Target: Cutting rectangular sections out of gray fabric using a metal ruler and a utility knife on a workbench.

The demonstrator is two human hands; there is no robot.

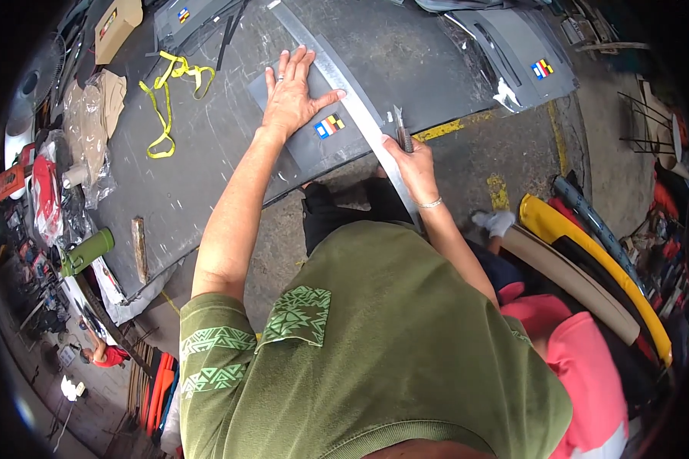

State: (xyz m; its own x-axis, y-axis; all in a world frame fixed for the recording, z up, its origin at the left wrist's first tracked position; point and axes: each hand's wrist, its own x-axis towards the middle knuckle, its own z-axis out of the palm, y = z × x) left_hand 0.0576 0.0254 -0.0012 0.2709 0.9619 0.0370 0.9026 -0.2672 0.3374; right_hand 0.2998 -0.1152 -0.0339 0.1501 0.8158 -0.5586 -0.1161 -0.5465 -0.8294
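Note:
My left hand (287,103) presses flat on a dark grey sheet (302,153), fingers stretched out, the thumb reaching onto a long metal ruler (364,118). A small multicoloured label (329,126) lies on the sheet beside that hand. The ruler slants across the tabletop and runs past its near edge toward my body. My right hand (417,170) is closed around a utility knife (403,131), its blade pointing away from me. This hand is at the table's near edge, right by the ruler; whether its fingers also touch the ruler I cannot tell.
On the dark table (214,134) lie a yellow strap (164,99), a wooden stick (139,249) and a green bottle (88,252). More dark sheets (513,46) lie at the far right. Rolls of material (589,268) and a person in pink (589,375) are close on my right.

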